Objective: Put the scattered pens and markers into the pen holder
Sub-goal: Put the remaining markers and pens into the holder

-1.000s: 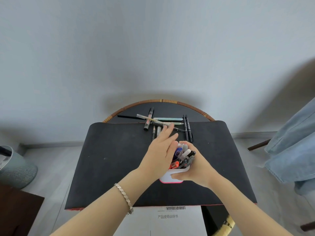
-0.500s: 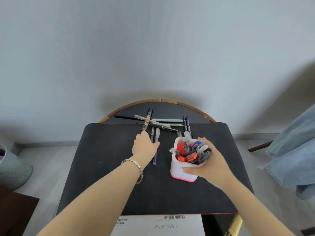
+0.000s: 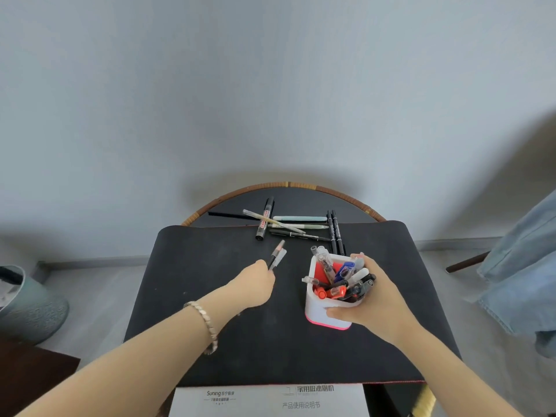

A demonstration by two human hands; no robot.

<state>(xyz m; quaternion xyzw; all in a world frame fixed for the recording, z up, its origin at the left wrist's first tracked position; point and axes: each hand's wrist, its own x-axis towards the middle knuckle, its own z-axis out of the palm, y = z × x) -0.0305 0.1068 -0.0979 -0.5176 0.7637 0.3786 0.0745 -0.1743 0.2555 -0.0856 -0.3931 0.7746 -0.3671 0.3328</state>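
A white pen holder (image 3: 323,311) with a pink base stands on the black mat (image 3: 210,341), packed with several pens and markers. My right hand (image 3: 373,299) grips its right side. My left hand (image 3: 255,284) is left of the holder and lifts two thin pens (image 3: 277,257), one dark and one clear, their tips pointing up and away. Several more pens lie in a loose pile at the far edge: a black marker with a red label (image 3: 264,219), a pale green pen (image 3: 299,218), clear pens, and two black pens (image 3: 335,233) side by side.
The mat covers a round dark table with a rattan rim (image 3: 288,185). A printed manual (image 3: 270,400) sits at the near edge. A grey bin (image 3: 27,308) stands on the floor at left, and blue denim fabric (image 3: 523,266) hangs at right.
My left hand left the holder, reached toward the pile, closed on two thin pens that lay on the mat and has raised them. My right hand keeps its grip on the holder.
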